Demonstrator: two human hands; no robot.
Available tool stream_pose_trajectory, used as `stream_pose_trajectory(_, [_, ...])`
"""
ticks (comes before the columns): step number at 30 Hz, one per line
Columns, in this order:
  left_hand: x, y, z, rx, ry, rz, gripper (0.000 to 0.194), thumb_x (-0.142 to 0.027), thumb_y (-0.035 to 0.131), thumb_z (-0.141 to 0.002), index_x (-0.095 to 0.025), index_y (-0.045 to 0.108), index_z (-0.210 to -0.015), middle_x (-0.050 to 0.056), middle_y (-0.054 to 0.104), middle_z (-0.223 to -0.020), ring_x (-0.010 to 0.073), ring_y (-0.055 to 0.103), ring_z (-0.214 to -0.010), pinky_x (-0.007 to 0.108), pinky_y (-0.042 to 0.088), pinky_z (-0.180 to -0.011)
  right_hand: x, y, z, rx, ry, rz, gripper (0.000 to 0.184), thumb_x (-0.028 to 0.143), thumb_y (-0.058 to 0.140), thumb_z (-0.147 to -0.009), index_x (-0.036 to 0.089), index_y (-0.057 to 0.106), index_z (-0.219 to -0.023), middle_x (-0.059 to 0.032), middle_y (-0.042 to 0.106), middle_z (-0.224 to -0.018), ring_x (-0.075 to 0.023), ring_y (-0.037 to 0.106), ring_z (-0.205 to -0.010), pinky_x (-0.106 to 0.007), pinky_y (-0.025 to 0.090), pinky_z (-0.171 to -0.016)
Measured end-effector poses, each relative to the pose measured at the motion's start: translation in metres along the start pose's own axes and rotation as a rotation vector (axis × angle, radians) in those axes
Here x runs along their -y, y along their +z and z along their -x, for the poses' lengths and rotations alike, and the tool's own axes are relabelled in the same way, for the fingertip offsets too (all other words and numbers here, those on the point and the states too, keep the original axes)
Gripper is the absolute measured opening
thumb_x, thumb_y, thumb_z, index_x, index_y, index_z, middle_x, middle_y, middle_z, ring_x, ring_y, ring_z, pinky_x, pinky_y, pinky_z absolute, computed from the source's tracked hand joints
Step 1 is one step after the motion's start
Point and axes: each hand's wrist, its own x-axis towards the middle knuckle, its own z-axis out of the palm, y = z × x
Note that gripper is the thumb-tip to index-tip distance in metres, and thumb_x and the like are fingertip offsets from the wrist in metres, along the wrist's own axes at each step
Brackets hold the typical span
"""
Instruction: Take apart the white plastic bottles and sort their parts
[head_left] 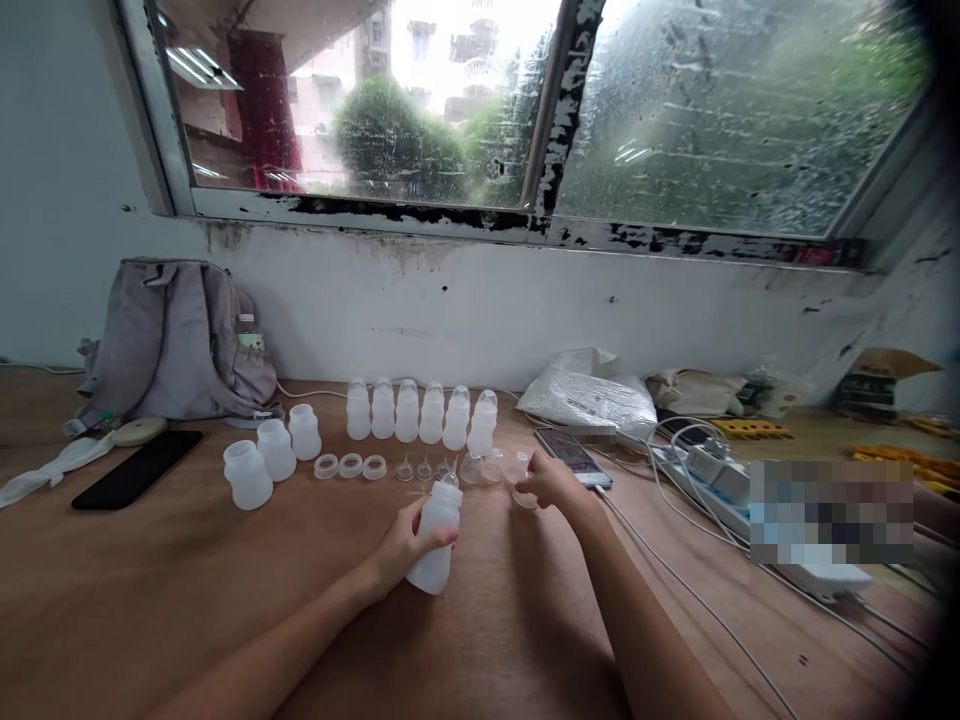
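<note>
My left hand (pixel 405 548) is closed around a frosted white baby bottle (pixel 436 548), tilted slightly, with a clear nipple (pixel 450 476) and a collar on its top. My right hand (pixel 553 484) reaches to the right end of a row of clear round pieces, its fingers pinched at a clear cap (pixel 526 498) on the table. Beside it lie further clear caps (pixel 491 472). Loose nipples (pixel 405 468) stand left of these, then three screw rings (pixel 350 465). Three open bottles (pixel 249 476) are at the left. Several capped bottles (pixel 407 412) stand in a row behind.
A grey backpack (pixel 169 340) and a black phone (pixel 139 470) are on the left. Another phone (pixel 574 457) with a cable lies just beyond my right hand. A plastic bag (pixel 592 390), white cables and a power strip (pixel 817 575) occupy the right. Wall and window rise behind.
</note>
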Motion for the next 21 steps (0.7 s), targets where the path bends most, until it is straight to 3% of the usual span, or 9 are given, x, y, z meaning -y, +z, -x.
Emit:
stream_pose_trajectory(5, [0.002, 0.000, 0.000, 0.003, 0.003, -0.016, 0.029, -0.033, 0.065, -0.065, -0.014, 0.051, -0.082, 0.000, 0.053, -0.070, 0.0131, 0.053, -0.064, 0.022, 0.038, -0.056, -0.003, 0.001, 0.001, -0.009, 0.004, 0.032, 0.033, 0.030, 0.063, -0.064, 0.014, 0.045, -0.086, -0.0098, 0.058, -0.084, -0.0130, 0.056, -0.045, -0.021, 0.036, -0.038])
stream_pose_trajectory(8, [0.002, 0.000, 0.000, -0.027, 0.018, -0.044, 0.031, -0.034, 0.065, -0.064, -0.014, 0.052, -0.083, 0.000, 0.053, -0.070, 0.0132, 0.052, -0.064, 0.022, 0.037, -0.055, 0.003, -0.003, 0.009, -0.178, -0.048, 0.086, 0.038, 0.041, 0.065, -0.061, 0.015, 0.050, -0.084, -0.0105, 0.058, -0.088, -0.0192, 0.059, -0.067, -0.023, 0.038, -0.049])
stream_pose_trajectory(11, [0.003, -0.001, -0.002, -0.136, 0.053, -0.125, 0.032, -0.037, 0.066, -0.062, -0.014, 0.053, -0.080, 0.000, 0.053, -0.068, 0.0130, 0.050, -0.064, 0.021, 0.036, -0.055, 0.021, -0.004, 0.022, -0.333, -0.167, -0.011, 0.034, 0.051, 0.050, -0.071, 0.017, 0.054, -0.076, -0.0081, 0.060, -0.079, -0.0210, 0.056, -0.076, -0.024, 0.036, -0.055])
stream_pose_trajectory(13, [0.004, -0.004, -0.004, -0.224, 0.078, -0.212, 0.032, -0.040, 0.065, -0.062, -0.014, 0.053, -0.077, 0.000, 0.053, -0.066, 0.0129, 0.049, -0.062, 0.021, 0.036, -0.055, 0.038, 0.003, 0.032, -0.217, -0.321, -0.185, 0.042, 0.054, 0.039, -0.076, 0.017, 0.055, -0.067, -0.0056, 0.059, -0.065, -0.0180, 0.055, -0.065, -0.024, 0.034, -0.052])
stream_pose_trajectory(16, [0.003, -0.006, -0.004, -0.300, 0.112, -0.392, 0.034, -0.043, 0.065, -0.062, -0.014, 0.056, -0.077, 0.001, 0.056, -0.066, 0.0143, 0.050, -0.062, 0.022, 0.036, -0.055, 0.065, 0.025, 0.048, -0.085, -0.466, -0.378, 0.048, 0.061, 0.038, -0.074, 0.017, 0.056, -0.066, -0.0030, 0.058, -0.062, -0.0161, 0.054, -0.060, -0.024, 0.033, -0.051])
stream_pose_trajectory(19, [-0.002, -0.006, 0.000, -0.330, 0.150, -0.547, 0.034, -0.043, 0.063, -0.063, -0.017, 0.057, -0.084, 0.002, 0.060, -0.070, 0.0167, 0.053, -0.063, 0.023, 0.037, -0.055, 0.082, 0.049, 0.061, -0.089, -0.498, -0.430, 0.046, 0.061, 0.042, -0.071, 0.018, 0.053, -0.060, -0.0020, 0.058, -0.060, -0.0153, 0.052, -0.057, -0.023, 0.032, -0.049])
stream_pose_trajectory(21, [-0.006, -0.004, 0.004, -0.338, 0.178, -0.599, 0.035, -0.042, 0.062, -0.064, -0.019, 0.056, -0.090, 0.003, 0.062, -0.073, 0.0182, 0.055, -0.065, 0.024, 0.037, -0.056, 0.087, 0.059, 0.068, -0.192, -0.504, -0.436, 0.044, 0.060, 0.045, -0.071, 0.018, 0.050, -0.056, -0.0011, 0.057, -0.057, -0.0145, 0.051, -0.054, -0.023, 0.030, -0.048])
